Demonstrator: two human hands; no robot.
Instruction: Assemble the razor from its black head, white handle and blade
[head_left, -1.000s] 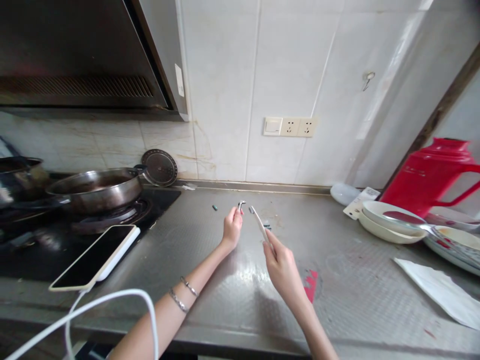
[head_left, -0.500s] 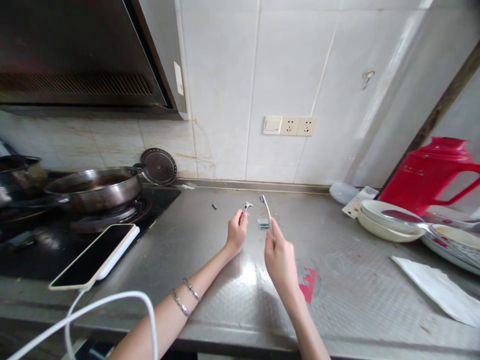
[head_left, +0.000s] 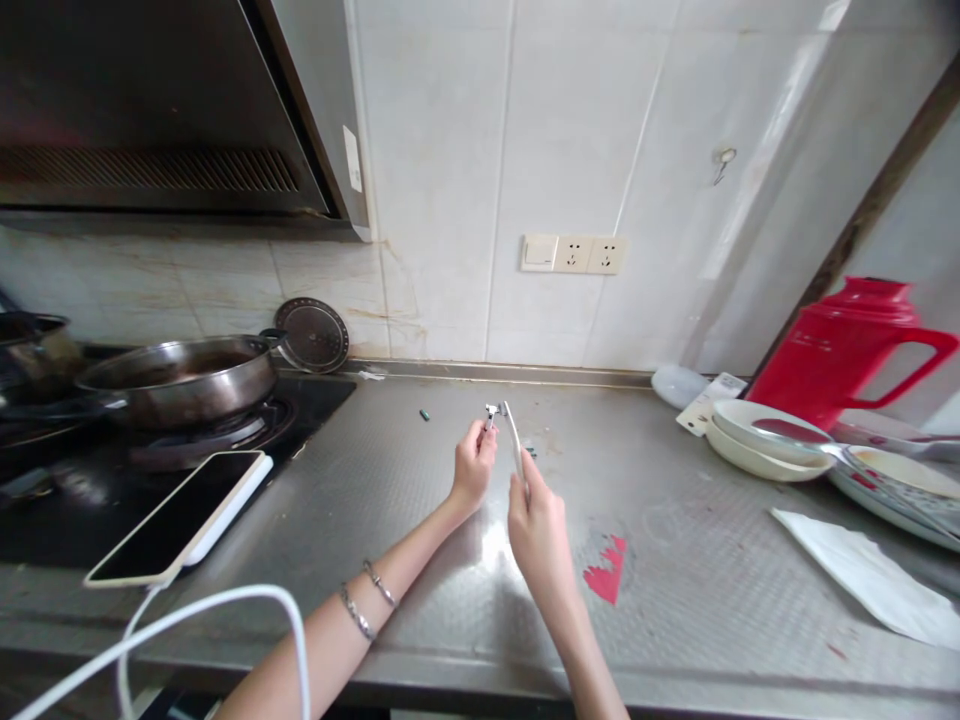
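Note:
My left hand point(head_left: 472, 468) is closed around the handle of a small razor point(head_left: 491, 411), its T-shaped head pointing up. In my right hand point(head_left: 538, 520) is a white toothbrush point(head_left: 514, 436), gripped by the handle. The brush's bristles face left and are at the razor head; whether they touch it I cannot tell. Behind my right fingers lies a small packet with dark strips point(head_left: 532, 452), mostly hidden. A little dark green piece point(head_left: 424, 414) rests on the steel counter point(head_left: 390, 480) to the left of my hands.
On the left, a steel pan point(head_left: 184, 375) sits on the stove, with a phone point(head_left: 180, 520) and its white cable point(head_left: 217, 592) nearer me. Stacked bowls point(head_left: 765, 450), a red thermos point(head_left: 840, 350) and a white paper point(head_left: 870, 575) are at right. A red scrap point(head_left: 609, 572) lies near my right wrist.
My right hand has moved left, bringing the toothbrush head from apart to right at the razor head. The packet is now more covered. My left hand stays nearly in place.

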